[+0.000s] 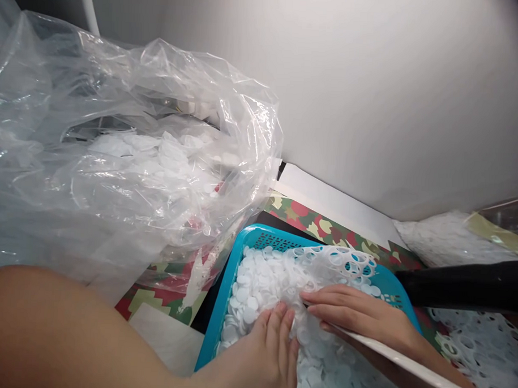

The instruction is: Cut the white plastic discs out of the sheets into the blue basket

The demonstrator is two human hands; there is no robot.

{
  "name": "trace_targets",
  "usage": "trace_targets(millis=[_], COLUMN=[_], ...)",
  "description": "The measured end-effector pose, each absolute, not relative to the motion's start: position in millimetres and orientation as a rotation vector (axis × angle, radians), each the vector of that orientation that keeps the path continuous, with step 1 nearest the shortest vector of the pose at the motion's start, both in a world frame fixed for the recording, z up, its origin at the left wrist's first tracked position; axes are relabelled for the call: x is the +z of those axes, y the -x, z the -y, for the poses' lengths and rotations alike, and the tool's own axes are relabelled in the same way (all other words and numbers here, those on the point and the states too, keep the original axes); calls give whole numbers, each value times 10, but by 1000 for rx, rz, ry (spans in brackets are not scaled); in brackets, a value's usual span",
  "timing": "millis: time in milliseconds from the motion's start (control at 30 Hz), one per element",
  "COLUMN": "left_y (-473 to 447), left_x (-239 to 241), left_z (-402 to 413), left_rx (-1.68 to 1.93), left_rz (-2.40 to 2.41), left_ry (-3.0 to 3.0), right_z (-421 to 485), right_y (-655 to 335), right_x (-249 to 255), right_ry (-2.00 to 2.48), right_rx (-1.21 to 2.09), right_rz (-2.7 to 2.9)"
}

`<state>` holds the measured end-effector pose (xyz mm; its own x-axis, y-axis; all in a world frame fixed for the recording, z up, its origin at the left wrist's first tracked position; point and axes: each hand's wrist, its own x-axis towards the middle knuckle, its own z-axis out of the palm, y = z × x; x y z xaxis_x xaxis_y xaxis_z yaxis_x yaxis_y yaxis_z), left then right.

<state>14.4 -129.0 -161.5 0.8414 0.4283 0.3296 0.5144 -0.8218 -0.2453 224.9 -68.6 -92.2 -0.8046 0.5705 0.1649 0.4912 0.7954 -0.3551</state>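
Observation:
A blue plastic basket (228, 289) is filled with small white discs (251, 290). My left hand (273, 344) lies on the discs with its fingers stretched out and slightly bent at the tips. Across from it, my right hand (365, 316) reaches in over the basket, fingers long and flat, the tips near the left hand's. Just beyond the right fingertips a white sheet punched with round holes (345, 262) rests on the discs, partly against the basket's far wall. A thin white edge (406, 357) runs below my right hand and forearm; what it belongs to I cannot make out.
Large clear plastic bags (115, 189) with white pieces inside bulge at the left. Camouflage-patterned material (313, 218) lies beneath the basket. A black bar (464, 283) juts in from the right, above more punched white sheet (483, 343). A pale wall (351, 95) stands behind.

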Motion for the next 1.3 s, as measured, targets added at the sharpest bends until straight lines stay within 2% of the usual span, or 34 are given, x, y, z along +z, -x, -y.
trace_targets(millis=[200, 533, 667, 867, 1067, 1300], left_y=[-140, -155, -171, -227, -247, -272], left_x=[-1621, -1612, -1616, -1693, -1738, -1783], left_z=[1295, 1299, 1295, 1317, 1351, 1346], left_rx=[-399, -535, -524, -522, -626, -657], left_rz=[716, 817, 819, 841, 925, 916], left_ry=[2682, 2623, 2630, 2638, 2601, 2594], right_z=[674, 783, 768, 688, 682, 648], right_y=[-2286, -2167, -2166, -2119, -2142, -2072], right_x=[-941, -839, -903, -946, -906, -842], right_ry=[784, 728, 879, 1497, 1100, 1036], right_rx=[471, 304, 456, 915, 777, 750], right_rz=[2744, 2802, 2778, 2416, 2674, 2662])
